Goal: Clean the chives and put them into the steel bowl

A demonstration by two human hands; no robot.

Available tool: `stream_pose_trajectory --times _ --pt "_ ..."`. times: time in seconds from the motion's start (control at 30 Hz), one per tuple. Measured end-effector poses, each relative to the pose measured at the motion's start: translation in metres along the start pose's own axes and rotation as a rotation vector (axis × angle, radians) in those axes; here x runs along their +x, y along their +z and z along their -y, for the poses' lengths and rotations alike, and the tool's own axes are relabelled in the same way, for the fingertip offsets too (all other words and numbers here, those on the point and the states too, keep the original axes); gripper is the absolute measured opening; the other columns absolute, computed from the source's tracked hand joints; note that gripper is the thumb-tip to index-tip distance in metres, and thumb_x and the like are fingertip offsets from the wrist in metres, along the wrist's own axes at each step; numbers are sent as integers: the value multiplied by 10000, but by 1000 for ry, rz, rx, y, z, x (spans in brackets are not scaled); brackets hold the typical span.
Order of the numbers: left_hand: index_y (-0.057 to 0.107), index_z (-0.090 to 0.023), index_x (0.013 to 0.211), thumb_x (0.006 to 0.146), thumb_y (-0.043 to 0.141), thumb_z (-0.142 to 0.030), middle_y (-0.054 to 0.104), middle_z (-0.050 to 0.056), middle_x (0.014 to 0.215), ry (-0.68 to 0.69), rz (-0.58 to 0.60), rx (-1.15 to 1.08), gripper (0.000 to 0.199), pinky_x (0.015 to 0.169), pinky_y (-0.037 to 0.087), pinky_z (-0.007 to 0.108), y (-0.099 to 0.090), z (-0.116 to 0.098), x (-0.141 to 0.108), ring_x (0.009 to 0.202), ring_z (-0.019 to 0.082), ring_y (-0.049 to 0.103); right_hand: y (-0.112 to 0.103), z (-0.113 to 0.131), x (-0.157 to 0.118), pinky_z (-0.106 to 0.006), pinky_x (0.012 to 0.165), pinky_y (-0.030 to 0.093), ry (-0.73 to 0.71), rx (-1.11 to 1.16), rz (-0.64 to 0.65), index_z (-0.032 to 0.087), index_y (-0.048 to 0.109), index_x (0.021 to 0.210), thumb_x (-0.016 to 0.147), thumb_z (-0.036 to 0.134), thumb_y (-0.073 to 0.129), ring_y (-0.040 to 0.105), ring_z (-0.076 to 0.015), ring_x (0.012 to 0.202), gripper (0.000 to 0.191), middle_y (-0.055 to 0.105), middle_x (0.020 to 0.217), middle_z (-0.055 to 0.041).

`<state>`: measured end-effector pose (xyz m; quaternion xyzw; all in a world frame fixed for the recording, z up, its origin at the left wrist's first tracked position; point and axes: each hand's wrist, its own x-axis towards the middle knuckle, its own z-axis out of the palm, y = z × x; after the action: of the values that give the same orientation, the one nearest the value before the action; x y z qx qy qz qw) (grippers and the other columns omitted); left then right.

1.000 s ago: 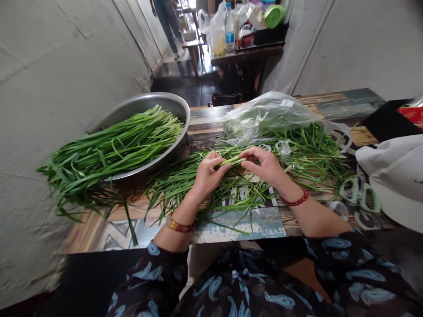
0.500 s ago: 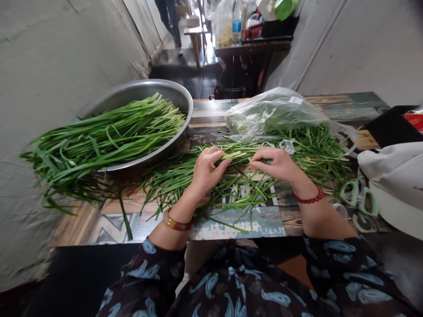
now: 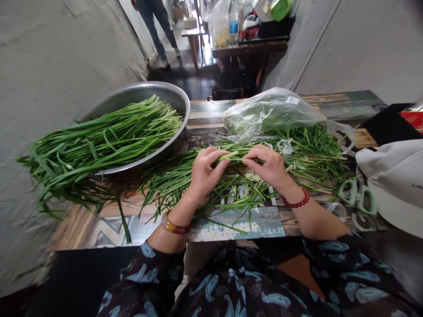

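Observation:
My left hand (image 3: 206,169) pinches a few green stalks (image 3: 228,155), their pale ends pointing right. Just right of those ends, my right hand (image 3: 268,165) is closed, thumb against fingers; what it grips, if anything, is too small to make out. Under and around both hands lies a loose pile of long green leaves (image 3: 172,169). A large metal bowl (image 3: 183,94) at the left holds a thick bundle of the same leaves (image 3: 115,132), which hangs over its rim. Behind the pile, a clear plastic bag (image 3: 271,105) has more greens in and under it.
Green-handled scissors (image 3: 366,200) and a pale cap (image 3: 393,176) lie at the right of the patchwork wooden table (image 3: 79,224). A black object (image 3: 390,125) is behind the cap. Further back stand a person (image 3: 155,26) and a side table (image 3: 249,48) with a bottle (image 3: 233,26).
My right hand has moved left, closer to the stalk ends in my left hand. The person in the background has stepped further into view.

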<state>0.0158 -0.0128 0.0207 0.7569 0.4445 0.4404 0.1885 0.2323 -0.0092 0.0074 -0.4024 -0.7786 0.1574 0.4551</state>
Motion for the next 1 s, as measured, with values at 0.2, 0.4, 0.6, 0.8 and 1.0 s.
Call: stream_pose_trajectory --times 0.2,0.4,0.6,0.8,1.0 --pt "731 -188 951 931 584 -396 699 38 900 -224 -249 -209 255 811 484 290 -13 10 4 854 165 631 -5 -3 -1 -324 649 506 44 14 -58 242 686 759 862 245 675 619 -175 720 104 687 755 -20" --pt "739 -199 977 956 547 -360 727 75 1003 62 -19 72 251 851 463 345 -9 -2 1 923 198 623 -1 1 -3 -362 734 525 -55 -24 16 249 719 823 885 279 668 646 -196 790 86 700 806 -46" --pt "708 -187 950 979 479 -269 691 60 796 320 253 409 244 711 404 331 2 -4 -4 731 192 541 6 10 -2 -319 710 503 9 108 0 237 701 773 884 239 648 635 -171 763 123 691 773 -24" --pt "644 -197 845 986 410 -180 663 55 769 426 188 490 274 735 390 341 1 -3 -4 716 188 526 5 -3 -1 -262 602 438 403 331 -144 205 653 760 869 363 666 537 -129 635 193 620 694 13" --pt "648 -210 941 966 533 -258 717 51 890 340 22 370 127 839 422 368 -7 0 0 912 215 572 -17 -20 5 -247 566 404 471 424 -385 210 593 732 901 504 602 478 -114 598 339 556 676 12"
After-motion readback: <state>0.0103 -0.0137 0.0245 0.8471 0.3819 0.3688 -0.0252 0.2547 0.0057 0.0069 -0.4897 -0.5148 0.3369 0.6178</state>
